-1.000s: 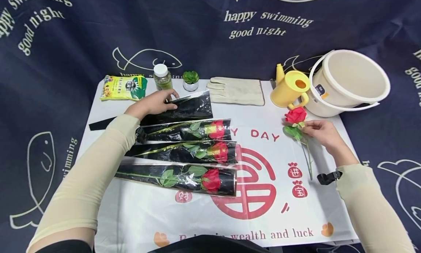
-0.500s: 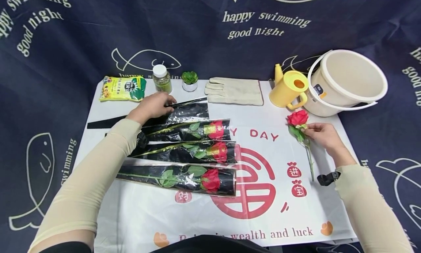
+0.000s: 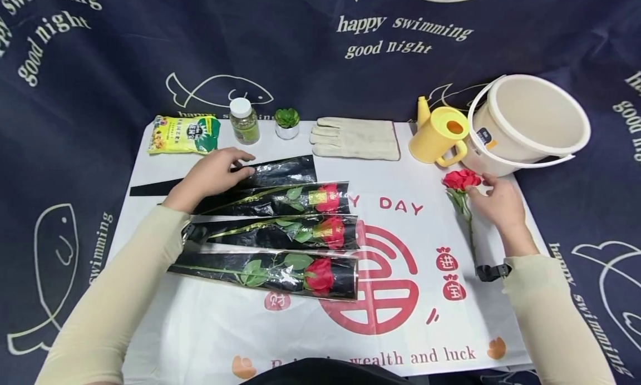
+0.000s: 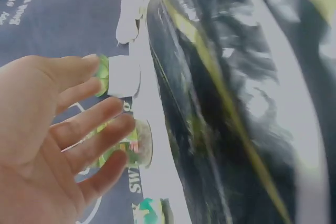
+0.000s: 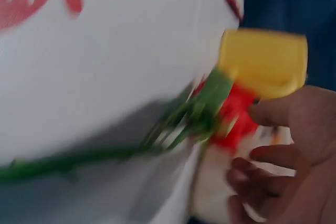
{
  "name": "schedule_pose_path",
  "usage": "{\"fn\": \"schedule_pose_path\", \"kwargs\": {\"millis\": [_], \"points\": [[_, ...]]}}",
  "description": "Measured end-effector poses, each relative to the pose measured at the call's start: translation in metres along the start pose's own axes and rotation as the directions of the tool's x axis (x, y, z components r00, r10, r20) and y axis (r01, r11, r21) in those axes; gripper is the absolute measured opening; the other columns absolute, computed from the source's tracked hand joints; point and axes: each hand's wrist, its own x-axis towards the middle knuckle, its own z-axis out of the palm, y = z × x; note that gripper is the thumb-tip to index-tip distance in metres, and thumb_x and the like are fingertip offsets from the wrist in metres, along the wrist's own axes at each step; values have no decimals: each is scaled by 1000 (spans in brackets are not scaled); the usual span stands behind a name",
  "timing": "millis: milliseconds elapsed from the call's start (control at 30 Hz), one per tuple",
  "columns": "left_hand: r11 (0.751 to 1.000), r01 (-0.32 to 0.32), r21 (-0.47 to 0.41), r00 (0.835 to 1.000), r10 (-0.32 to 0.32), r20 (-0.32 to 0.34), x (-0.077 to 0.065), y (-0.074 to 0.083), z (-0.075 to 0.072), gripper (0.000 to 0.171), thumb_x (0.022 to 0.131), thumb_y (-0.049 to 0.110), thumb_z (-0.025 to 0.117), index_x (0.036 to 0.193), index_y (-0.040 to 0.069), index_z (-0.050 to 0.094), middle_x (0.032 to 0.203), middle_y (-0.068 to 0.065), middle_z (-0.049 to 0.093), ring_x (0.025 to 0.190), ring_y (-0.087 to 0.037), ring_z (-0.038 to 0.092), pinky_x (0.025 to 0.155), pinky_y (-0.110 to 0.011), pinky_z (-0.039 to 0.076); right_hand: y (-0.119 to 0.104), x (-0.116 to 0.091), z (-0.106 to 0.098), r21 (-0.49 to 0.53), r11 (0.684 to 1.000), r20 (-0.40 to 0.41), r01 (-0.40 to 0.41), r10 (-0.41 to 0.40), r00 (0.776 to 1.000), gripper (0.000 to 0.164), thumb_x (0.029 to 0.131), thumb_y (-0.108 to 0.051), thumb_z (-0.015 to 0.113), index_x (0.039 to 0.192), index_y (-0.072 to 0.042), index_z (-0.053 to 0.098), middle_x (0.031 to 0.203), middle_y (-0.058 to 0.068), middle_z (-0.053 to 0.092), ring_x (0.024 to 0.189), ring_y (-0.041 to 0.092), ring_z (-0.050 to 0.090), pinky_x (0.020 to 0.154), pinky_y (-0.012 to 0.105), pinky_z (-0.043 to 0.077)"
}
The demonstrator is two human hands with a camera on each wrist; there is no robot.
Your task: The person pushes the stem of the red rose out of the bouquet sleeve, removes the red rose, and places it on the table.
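The left hand (image 3: 212, 172) had shifted leftward over the black sleeve (image 3: 287, 171), fingers relaxed, gripping nothing. Three wrapped roses (image 3: 280, 229) lay in rows, perhaps to stay flat. Before the watering can (image 3: 437, 140), the unwrapped rose's bloom (image 3: 458, 180) met the right hand (image 3: 502, 204), raised from its base, possibly for steadying; blur hid whether it pinched.

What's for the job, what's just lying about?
Likely job:
loose red rose
flat black plastic sleeve
three wrapped red roses

Likely lying about:
yellow watering can
cream plastic bucket
cream cloth glove
potted green plant
clear round jar
shiny yellow packet
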Motion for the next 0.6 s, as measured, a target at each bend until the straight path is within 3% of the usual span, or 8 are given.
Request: {"fn": "schedule_pose_path", "kwargs": {"millis": [100, 167, 233, 300, 400, 500, 600], "points": [[1000, 3, 22, 1000, -4, 19, -20, -1, 2, 38, 92, 34, 61, 123, 11, 61, 111, -6, 59, 94, -22, 57, 80, -44, 44, -37, 0, 10, 78, 979, -97, 188, -180, 979, 36, 90, -25, 59, 117, -3, 63, 99, 18, 65, 81, 31, 59, 68, 35, 42], [999, 2, 51, 999, -3, 37, -29, 1, 7, 36, 91, 32, 62, 122, 12, 62, 112, -5, 59, 97, -22, 57, 83, -45, 43, -65, -4, 21, 149, 935, -67, 322, -315, 947, 27, 90, -21, 61, 112, -5, 67, 94, 10, 67, 76, 22, 59, 65, 25, 42], [996, -6, 93, 999, 2, 44, -36, 4, 12, 35, 90, 31, 63, 121, 14, 62, 116, -5, 59, 102, -24, 56, 87, -46, 42, -95, -7, 35, 241, 858, 2, 453, -467, 884, 24, 89, -17, 64, 110, -6, 68, 94, 5, 67, 76, 16, 59, 66, 22, 44], [991, -17, 132, 999, 11, 47, -40, 8, 18, 35, 90, 30, 64, 121, 15, 62, 120, -7, 57, 108, -27, 53, 89, -48, 40, -125, -10, 50, 308, 780, 63, 545, -589, 806, 24, 88, -17, 66, 110, -8, 68, 95, 0, 66, 78, 12, 60, 67, 27, 48], [980, -41, 196, 998, 32, 50, -42, 13, 25, 39, 88, 33, 66, 123, 15, 61, 125, -9, 54, 113, -29, 50, 91, -49, 40, -171, -12, 68, 349, 674, 92, 651, -716, 692, 25, 87, -19, 67, 111, -9, 67, 100, 1, 65, 88, 15, 60, 76, 36, 48], [969, -62, 237, 997, 51, 52, -41, 14, 32, 43, 86, 34, 68, 125, 16, 60, 126, -9, 53, 115, -29, 48, 92, -48, 39, -211, -13, 85, 277, 624, 133, 731, -778, 614, 29, 88, -25, 66, 113, -10, 66, 109, 2, 62, 102, 19, 56, 87, 39, 43], [965, -73, 251, 996, 60, 61, -42, 11, 38, 48, 84, 34, 71, 126, 16, 59, 125, -9, 54, 115, -30, 49, 93, -48, 38, -240, -12, 103, 175, 596, 210, 784, -800, 562, 40, 86, -35, 67, 117, -10, 65, 116, 2, 59, 109, 19, 52, 93, 39, 38]]}}
